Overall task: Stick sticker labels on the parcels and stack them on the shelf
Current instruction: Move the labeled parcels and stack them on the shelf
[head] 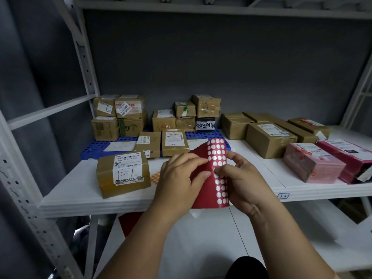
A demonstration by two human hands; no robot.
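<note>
Pinching from both sides, the left hand (181, 174) and right hand (239, 176) held a curled red sticker sheet with rows of white round holes (216, 172), each grip narrow, thumb and fingertips closed on the sheet above the front edge of the white metal shelf (66, 200). A brown cardboard parcel with a white barcode label (123, 174) lay just left of the hands. Bare shelf showed between it and a pink box (314, 163) to the right.

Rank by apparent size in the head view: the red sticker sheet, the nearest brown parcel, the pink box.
1-2. Brown parcel and pink box: look alike; not ranked.
3. Red sticker sheet: partly hidden by hands, so unsure.
</note>
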